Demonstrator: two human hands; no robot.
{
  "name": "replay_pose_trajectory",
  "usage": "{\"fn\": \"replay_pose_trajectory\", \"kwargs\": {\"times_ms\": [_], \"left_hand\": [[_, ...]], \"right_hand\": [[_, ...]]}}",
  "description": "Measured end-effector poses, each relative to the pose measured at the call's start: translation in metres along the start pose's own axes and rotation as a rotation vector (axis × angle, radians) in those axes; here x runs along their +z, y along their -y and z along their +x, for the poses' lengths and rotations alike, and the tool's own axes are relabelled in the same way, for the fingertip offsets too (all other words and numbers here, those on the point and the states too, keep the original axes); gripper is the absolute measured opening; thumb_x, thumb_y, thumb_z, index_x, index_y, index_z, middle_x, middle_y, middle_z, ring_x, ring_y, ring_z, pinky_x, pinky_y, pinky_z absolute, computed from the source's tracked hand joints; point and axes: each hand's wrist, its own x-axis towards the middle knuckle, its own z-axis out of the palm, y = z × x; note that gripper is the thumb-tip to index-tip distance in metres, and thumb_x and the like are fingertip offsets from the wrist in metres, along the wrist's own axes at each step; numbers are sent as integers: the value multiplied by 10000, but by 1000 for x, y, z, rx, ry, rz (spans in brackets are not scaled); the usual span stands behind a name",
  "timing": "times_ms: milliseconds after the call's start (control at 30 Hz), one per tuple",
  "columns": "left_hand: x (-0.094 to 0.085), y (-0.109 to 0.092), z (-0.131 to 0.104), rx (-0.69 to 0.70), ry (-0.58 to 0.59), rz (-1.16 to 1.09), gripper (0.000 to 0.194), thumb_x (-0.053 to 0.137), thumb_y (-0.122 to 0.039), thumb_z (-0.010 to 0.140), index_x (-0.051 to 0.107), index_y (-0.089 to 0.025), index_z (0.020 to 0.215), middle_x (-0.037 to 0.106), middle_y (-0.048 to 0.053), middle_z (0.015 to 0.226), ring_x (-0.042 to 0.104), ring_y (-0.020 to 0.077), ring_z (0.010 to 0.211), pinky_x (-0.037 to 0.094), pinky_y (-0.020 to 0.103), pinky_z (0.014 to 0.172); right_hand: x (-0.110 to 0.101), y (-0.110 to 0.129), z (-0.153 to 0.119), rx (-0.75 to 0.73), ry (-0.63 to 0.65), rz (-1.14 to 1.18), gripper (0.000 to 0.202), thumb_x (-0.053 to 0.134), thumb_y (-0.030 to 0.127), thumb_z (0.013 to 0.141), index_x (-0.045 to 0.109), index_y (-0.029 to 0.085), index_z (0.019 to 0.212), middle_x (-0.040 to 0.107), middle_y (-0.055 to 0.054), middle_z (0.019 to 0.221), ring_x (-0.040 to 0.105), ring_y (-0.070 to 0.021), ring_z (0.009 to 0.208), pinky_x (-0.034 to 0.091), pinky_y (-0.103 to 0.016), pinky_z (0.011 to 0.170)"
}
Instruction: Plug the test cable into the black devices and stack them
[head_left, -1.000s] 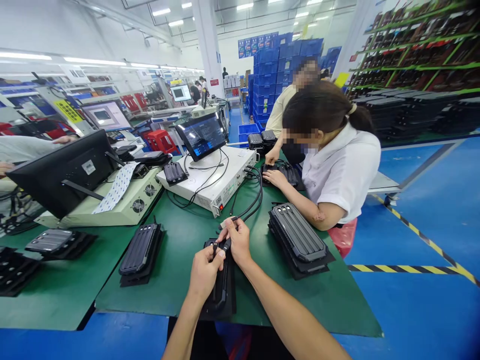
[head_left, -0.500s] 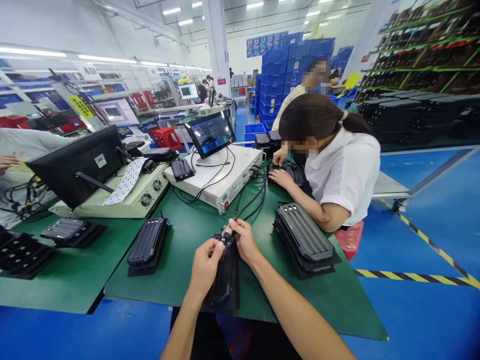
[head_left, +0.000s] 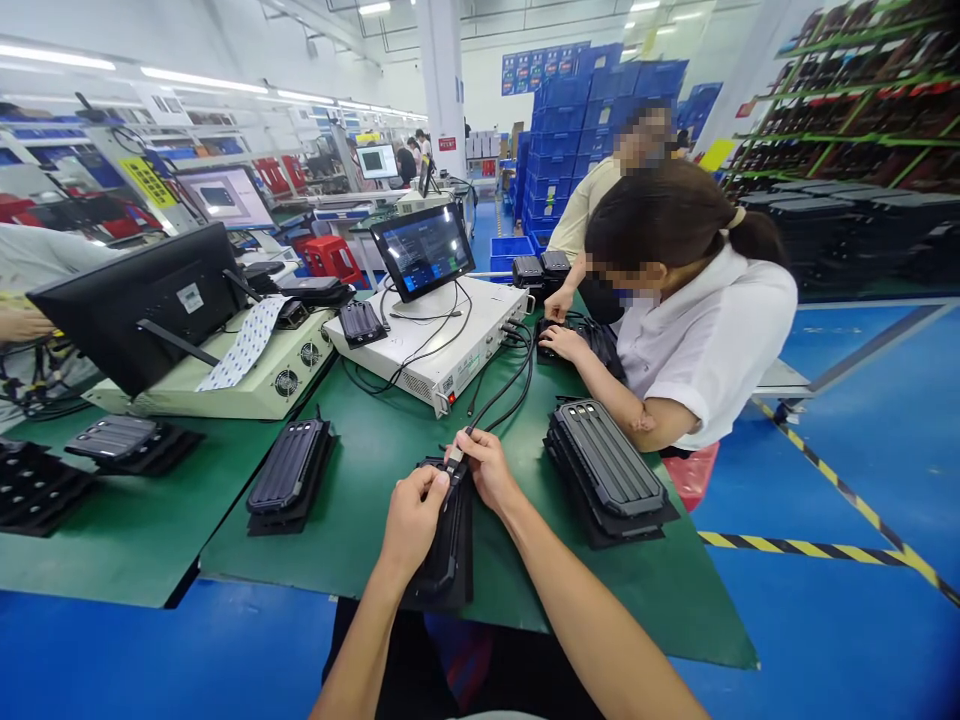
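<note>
A black ribbed device (head_left: 444, 555) lies on the green table (head_left: 360, 500) under my hands. My right hand (head_left: 486, 465) pinches a cable plug (head_left: 454, 457) with a silvery end, its black cable (head_left: 499, 400) running up to the white box (head_left: 427, 350). Against the plug's lower end, my left hand (head_left: 415, 515) is closed with thumb and forefinger at the device's top edge. What the left fingertips hold is too small to make out; it could be a flap or connector piece. The two hands nearly touch.
Stacked black devices (head_left: 611, 470) lie to the right and another stack (head_left: 290, 475) to the left. A small screen (head_left: 424, 250) stands on the white box. At the right, a person in a white shirt (head_left: 712, 320) leans over a device. Loose cables lie on and beside the box.
The plug in my right hand and my left fingertips have come together, closing the small gap between them. The whole view has shifted slightly.
</note>
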Motion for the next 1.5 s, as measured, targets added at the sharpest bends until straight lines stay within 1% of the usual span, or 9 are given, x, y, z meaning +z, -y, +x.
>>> {"fn": "replay_pose_trajectory", "kwargs": {"times_ms": [200, 333, 567, 733, 933, 1100, 1167, 1300, 1500], "left_hand": [[0, 0, 0, -21, 19, 8, 449, 515, -515, 972, 529, -208, 646, 523, -8, 632, 465, 149, 620, 353, 275, 625], [0, 1, 0, -30, 8, 1, 434, 527, -505, 966, 534, -208, 650, 525, -7, 639, 461, 147, 624, 353, 272, 623], [0, 2, 0, -50, 10, -11, 433, 540, -514, 955, 533, -209, 648, 517, -5, 642, 454, 147, 623, 355, 268, 614], [0, 0, 0, -36, 18, -9, 438, 533, -506, 967, 538, -206, 648, 532, 0, 644, 461, 148, 628, 359, 268, 623], [1, 2, 1, -43, 31, -39, 451, 517, -506, 976, 522, -210, 635, 519, -4, 616, 464, 149, 618, 358, 274, 637], [4, 3, 3, -39, -16, 29, 442, 511, -488, 972, 510, -217, 622, 515, -7, 594, 456, 153, 597, 333, 275, 617], [4, 3, 2, -31, -26, 36, 463, 506, -515, 979, 511, -218, 623, 516, -6, 591, 463, 156, 596, 331, 271, 611], [4, 8, 3, -18, -46, 33, 538, 520, -632, 968, 541, -216, 627, 556, 9, 601, 493, 168, 601, 365, 266, 607], [3, 12, 4, -17, -57, 50, 666, 522, -807, 899, 557, -216, 595, 574, 28, 591, 524, 190, 601, 413, 280, 600]], "right_hand": [[4, 3, -1, 43, -58, 5, 418, 858, 549, 746, 672, 180, 685, 625, -11, 629, 536, -147, 599, 436, -265, 607], [3, -1, 0, 40, -85, 15, 410, 859, 538, 761, 693, 175, 669, 630, -13, 619, 552, -146, 605, 436, -259, 599], [1, -2, 0, 48, -74, 36, 393, 857, 517, 769, 690, 170, 692, 651, -9, 637, 543, -130, 579, 441, -257, 606], [1, 0, 1, 66, -72, 21, 414, 861, 548, 737, 679, 179, 691, 633, -4, 620, 536, -136, 574, 441, -263, 596], [2, 2, -1, 71, -37, 10, 421, 876, 545, 723, 675, 179, 673, 629, -1, 626, 522, -129, 574, 426, -256, 587], [8, 3, -5, 10, -12, -21, 384, 851, 509, 792, 692, 171, 699, 664, -15, 678, 526, -131, 607, 421, -252, 614], [10, 2, -6, -6, -17, -24, 379, 842, 498, 815, 694, 165, 710, 664, -18, 681, 530, -132, 611, 409, -249, 611], [9, -5, -2, -22, -20, -20, 405, 833, 519, 826, 689, 156, 721, 656, -28, 678, 526, -141, 607, 392, -257, 595], [8, -15, 2, -87, -52, -24, 445, 822, 548, 823, 634, 168, 685, 623, -21, 651, 517, -148, 610, 386, -266, 604]]}}
